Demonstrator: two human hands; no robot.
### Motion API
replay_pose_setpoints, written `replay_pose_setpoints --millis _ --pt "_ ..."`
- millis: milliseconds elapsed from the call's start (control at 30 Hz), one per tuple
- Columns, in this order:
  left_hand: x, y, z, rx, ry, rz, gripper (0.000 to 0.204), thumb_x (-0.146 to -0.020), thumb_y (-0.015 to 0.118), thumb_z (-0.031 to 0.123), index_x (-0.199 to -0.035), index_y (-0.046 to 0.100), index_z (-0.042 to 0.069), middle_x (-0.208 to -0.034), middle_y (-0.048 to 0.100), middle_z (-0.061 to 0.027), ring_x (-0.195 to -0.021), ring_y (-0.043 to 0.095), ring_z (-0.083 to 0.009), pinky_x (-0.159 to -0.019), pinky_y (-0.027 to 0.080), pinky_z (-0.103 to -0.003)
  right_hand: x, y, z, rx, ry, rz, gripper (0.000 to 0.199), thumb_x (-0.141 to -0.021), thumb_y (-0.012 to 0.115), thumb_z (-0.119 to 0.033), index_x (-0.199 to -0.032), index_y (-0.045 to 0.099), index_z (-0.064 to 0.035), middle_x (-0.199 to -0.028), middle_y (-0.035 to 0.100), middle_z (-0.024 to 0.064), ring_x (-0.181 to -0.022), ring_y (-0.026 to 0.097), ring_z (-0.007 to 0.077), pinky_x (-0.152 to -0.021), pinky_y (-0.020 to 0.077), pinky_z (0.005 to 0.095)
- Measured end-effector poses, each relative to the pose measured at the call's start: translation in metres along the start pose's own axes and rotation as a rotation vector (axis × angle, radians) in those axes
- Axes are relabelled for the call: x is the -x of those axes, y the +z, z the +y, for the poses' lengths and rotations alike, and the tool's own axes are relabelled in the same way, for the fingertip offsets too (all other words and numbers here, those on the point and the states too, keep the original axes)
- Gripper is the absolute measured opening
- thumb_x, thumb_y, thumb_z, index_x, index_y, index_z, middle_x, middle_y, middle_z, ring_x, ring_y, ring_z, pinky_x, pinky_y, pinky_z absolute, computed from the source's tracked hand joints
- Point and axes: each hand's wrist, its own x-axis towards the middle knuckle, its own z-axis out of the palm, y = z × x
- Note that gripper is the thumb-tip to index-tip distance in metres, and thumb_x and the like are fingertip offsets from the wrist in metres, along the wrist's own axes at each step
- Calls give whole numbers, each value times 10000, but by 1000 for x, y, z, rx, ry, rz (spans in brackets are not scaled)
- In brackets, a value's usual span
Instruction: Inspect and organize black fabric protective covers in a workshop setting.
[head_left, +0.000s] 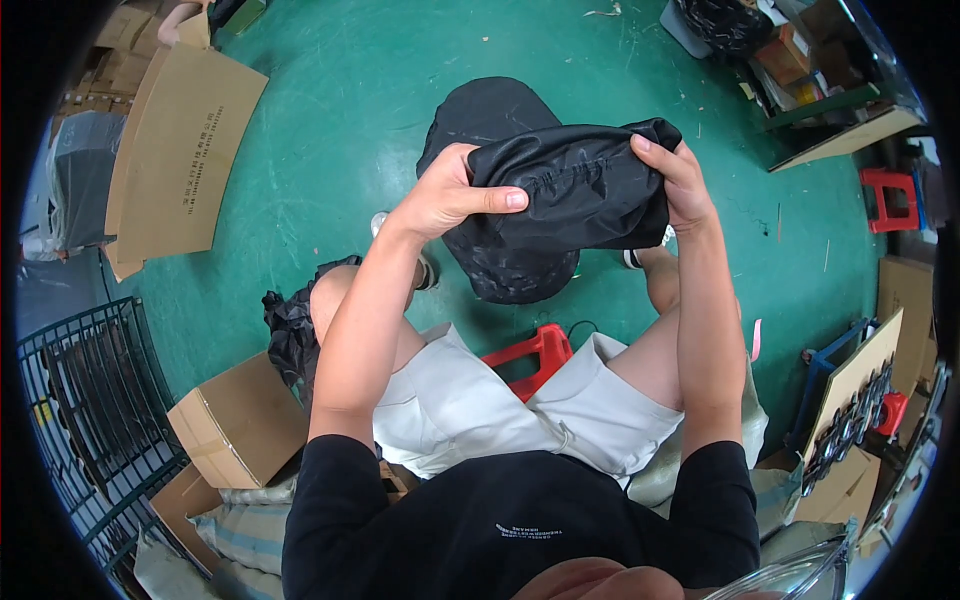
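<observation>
My left hand (450,200) grips the left end of a black fabric cover (585,205), its thumb lying across the near face. My right hand (684,182) clasps the other end, thumb over the upper edge. Between them the cloth is stretched sideways and shows a puckered, gathered patch in its middle. Behind and below it is a large rounded black fabric-covered shape (490,110), partly hidden by the held cover. Whether the two are joined, I cannot tell. The fingers behind the cloth are out of sight.
A red plastic stool (535,360) shows between my legs. Crumpled black material (290,325) lies by my left leg, near a cardboard box (240,420). A tall carton (185,150) stands far left, above a dark wire rack (95,400). Another red stool (890,200) is at the right.
</observation>
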Motion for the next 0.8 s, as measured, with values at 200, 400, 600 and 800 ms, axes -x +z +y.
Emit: replay_pose_setpoints --millis 200,400,600,800 --pt "0 -2 3 -60 53 -23 337 -759 810 104 -1038 678 -32 -955 685 -19 -853 609 -90 -812 492 -254 0 -3 1 5 -23 1 297 -863 673 -143 -1094 588 24 -978 682 115 -850 683 187 -771 572 321" --pt "1 -5 8 -99 62 -58 318 -757 810 96 -1017 683 -36 -917 680 -10 -824 590 -77 -772 485 -237 1 -7 0 -7 -31 -36 319 -867 667 -125 -1122 589 51 -1003 688 144 -864 693 208 -789 576 334" --pt "2 -5 9 -116 95 -58 304 -749 817 100 -988 683 -33 -872 662 9 -783 561 -69 -723 465 -230 1 -6 -2 1 -53 -68 348 -861 681 -121 -1143 590 62 -1034 687 159 -891 695 225 -812 576 348" --pt "5 -7 11 -185 112 -65 281 -735 826 104 -934 677 -26 -811 627 24 -736 522 -64 -677 436 -230 3 -5 0 26 -87 -54 416 -832 733 -166 -1165 596 42 -1042 683 132 -905 675 205 -830 550 334"
